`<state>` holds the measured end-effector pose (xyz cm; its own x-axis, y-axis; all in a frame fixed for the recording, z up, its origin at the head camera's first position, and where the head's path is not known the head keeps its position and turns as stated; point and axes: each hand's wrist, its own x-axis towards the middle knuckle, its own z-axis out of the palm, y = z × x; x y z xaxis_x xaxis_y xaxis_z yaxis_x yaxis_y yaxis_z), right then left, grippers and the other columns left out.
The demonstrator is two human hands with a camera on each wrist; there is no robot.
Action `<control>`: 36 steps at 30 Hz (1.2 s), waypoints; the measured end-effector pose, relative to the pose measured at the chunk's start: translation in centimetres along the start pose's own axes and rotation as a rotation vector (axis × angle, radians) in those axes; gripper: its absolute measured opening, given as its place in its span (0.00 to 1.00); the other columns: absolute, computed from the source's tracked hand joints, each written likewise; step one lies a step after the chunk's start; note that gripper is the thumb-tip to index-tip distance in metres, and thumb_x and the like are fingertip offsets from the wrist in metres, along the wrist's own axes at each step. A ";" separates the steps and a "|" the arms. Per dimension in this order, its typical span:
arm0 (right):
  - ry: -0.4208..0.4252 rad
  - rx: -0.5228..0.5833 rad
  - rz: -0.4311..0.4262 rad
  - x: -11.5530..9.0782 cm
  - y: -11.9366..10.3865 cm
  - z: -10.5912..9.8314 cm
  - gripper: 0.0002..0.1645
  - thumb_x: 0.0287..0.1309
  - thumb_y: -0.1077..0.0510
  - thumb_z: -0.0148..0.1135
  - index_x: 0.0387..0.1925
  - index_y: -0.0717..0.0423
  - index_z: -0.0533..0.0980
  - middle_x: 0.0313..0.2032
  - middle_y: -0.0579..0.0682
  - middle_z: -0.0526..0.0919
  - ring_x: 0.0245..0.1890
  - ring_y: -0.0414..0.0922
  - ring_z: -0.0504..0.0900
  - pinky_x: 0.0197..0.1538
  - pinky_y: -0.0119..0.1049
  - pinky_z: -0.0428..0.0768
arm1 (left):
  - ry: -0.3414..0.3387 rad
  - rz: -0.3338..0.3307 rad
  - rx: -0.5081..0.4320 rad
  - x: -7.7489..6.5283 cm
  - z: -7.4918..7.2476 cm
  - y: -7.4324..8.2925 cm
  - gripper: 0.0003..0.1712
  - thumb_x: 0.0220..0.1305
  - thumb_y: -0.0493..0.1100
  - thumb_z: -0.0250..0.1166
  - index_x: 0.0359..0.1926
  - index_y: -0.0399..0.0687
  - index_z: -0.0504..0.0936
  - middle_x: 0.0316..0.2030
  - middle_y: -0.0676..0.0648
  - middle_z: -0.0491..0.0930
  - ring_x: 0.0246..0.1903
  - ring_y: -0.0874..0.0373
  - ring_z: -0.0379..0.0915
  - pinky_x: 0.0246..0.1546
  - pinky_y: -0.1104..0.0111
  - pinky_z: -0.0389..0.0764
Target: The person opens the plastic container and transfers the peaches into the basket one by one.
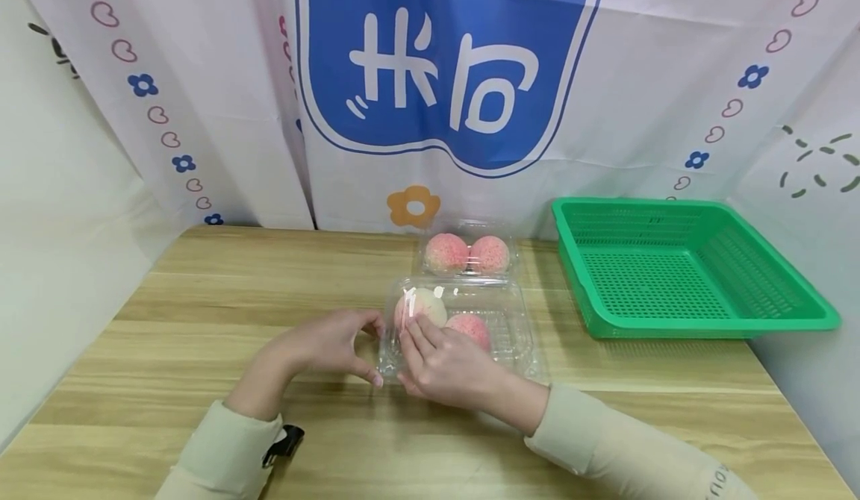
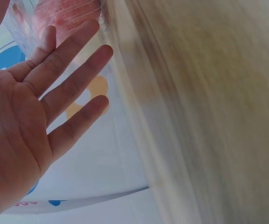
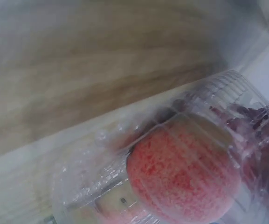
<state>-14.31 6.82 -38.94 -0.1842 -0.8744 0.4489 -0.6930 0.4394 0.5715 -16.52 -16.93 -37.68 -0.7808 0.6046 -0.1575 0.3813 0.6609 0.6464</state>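
A clear plastic clamshell box point(image 1: 510, 336) sits on the table with two round, speckled pink-and-cream peaches inside, a paler peach point(image 1: 430, 306) on the left and a pinker peach point(image 1: 470, 328) beside it. My right hand point(image 1: 446, 366) lies over the box's near left part, fingers extended together onto the clear lid and thumb low at the front edge. Through the plastic, the pinker peach point(image 3: 183, 170) fills much of the right wrist view. At the box's left side is my left hand point(image 1: 336, 343), its thumb and fingers spread apart. The left wrist view shows its palm point(image 2: 17, 126) and straight fingers, holding nothing.
Behind the box stands a second clear box point(image 1: 469, 270) with two pink peaches. A green plastic basket point(image 1: 705, 324) is at the right on the wooden table point(image 1: 302, 261). A printed white cloth point(image 1: 363, 194) hangs along the table's back edge.
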 end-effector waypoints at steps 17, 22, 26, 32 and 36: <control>0.052 -0.003 -0.055 -0.1 0.2 0.6 0.24 0.63 0.42 0.57 0.40 0.59 0.84 0.39 0.54 0.90 0.42 0.48 0.90 0.43 0.33 0.87 | -0.014 0.030 -0.039 0.1 -0.1 0.0 0.30 0.44 0.54 0.81 0.45 0.50 0.77 0.49 0.49 0.83 0.58 0.45 0.76 0.61 0.48 0.75; 0.060 -0.011 -0.066 -0.1 0.3 0.5 0.24 0.64 0.43 0.56 0.39 0.58 0.84 0.38 0.53 0.90 0.41 0.47 0.90 0.43 0.33 0.86 | -0.019 0.032 -0.043 0.1 0.0 0.1 0.30 0.44 0.53 0.81 0.45 0.50 0.76 0.48 0.50 0.83 0.57 0.46 0.76 0.61 0.49 0.75; 0.073 0.004 -0.062 0.0 0.4 0.5 0.22 0.63 0.44 0.56 0.38 0.58 0.84 0.37 0.52 0.90 0.40 0.47 0.90 0.44 0.33 0.86 | -0.018 0.031 -0.035 0.1 0.0 0.2 0.31 0.43 0.53 0.81 0.45 0.49 0.76 0.45 0.51 0.82 0.51 0.49 0.77 0.55 0.53 0.78; 0.088 0.018 -0.036 0.3 0.5 0.5 0.23 0.59 0.41 0.62 0.38 0.56 0.84 0.38 0.51 0.90 0.41 0.45 0.90 0.46 0.33 0.86 | -0.017 0.015 -0.041 0.0 -0.1 0.3 0.33 0.42 0.53 0.81 0.46 0.48 0.75 0.45 0.51 0.81 0.52 0.49 0.76 0.57 0.52 0.77; 0.088 0.044 -0.014 0.2 0.5 0.2 0.25 0.56 0.39 0.65 0.39 0.56 0.85 0.40 0.51 0.90 0.42 0.45 0.90 0.47 0.32 0.85 | -0.039 0.007 -0.067 -0.2 -0.2 0.4 0.33 0.44 0.54 0.80 0.48 0.48 0.75 0.46 0.51 0.81 0.55 0.47 0.76 0.61 0.49 0.75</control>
<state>-14.80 6.85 -38.69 -0.1136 -0.8582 0.5006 -0.7256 0.4159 0.5482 -16.31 -16.83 -37.25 -0.7580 0.6267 -0.1806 0.3517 0.6260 0.6960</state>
